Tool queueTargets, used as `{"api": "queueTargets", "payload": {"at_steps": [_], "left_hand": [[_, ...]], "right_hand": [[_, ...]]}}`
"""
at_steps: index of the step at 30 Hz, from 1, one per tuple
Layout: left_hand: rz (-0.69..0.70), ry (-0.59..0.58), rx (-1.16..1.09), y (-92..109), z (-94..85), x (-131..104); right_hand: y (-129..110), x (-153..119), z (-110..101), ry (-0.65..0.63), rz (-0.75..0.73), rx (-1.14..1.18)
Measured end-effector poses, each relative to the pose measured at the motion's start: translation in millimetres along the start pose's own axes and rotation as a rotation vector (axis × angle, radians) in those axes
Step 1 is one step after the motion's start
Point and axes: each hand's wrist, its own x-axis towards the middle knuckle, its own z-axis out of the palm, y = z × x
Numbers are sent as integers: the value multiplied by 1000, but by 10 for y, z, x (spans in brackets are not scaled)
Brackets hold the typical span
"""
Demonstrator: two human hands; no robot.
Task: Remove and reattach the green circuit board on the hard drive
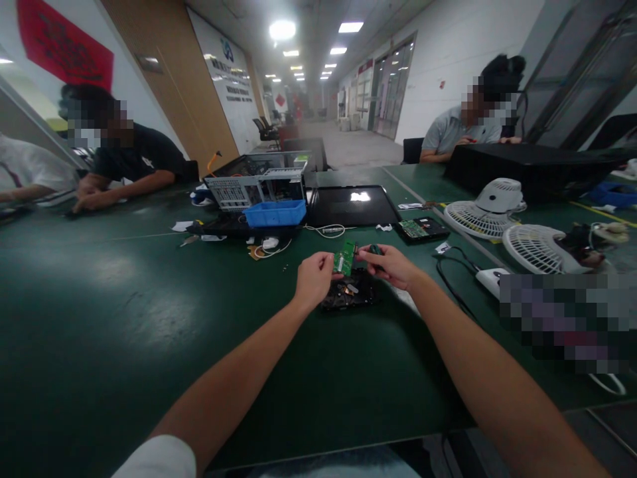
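Green PCB [342, 261] was pinched in L hand [314, 275], held just above blk casing [348, 299] on grn table [124, 318], R hand [391, 264] gripped dk item [375, 250] nr PCB's R edge, type unclear, blue bin [275, 214] stood beyond, nr blk panel [343, 206].

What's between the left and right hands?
The green circuit board, in the head view. The left hand grips its left side; the right hand, holding a dark object, is at its right edge, contact unclear.
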Motion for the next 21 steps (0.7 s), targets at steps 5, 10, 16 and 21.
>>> {"api": "queueTargets", "payload": {"at_steps": [5,10,16,21], "left_hand": [[76,-87,124,51,-18,-138],[253,65,381,26,-196,-245],[126,168,377,-96,-347,-220],[91,108,334,-123,-351,-248]], "right_hand": [[28,-19,8,-4,3,30],[2,-44,-109,67,36,132],[78,-21,-266,206,63,291],[167,3,-287,246,85,300]]}}
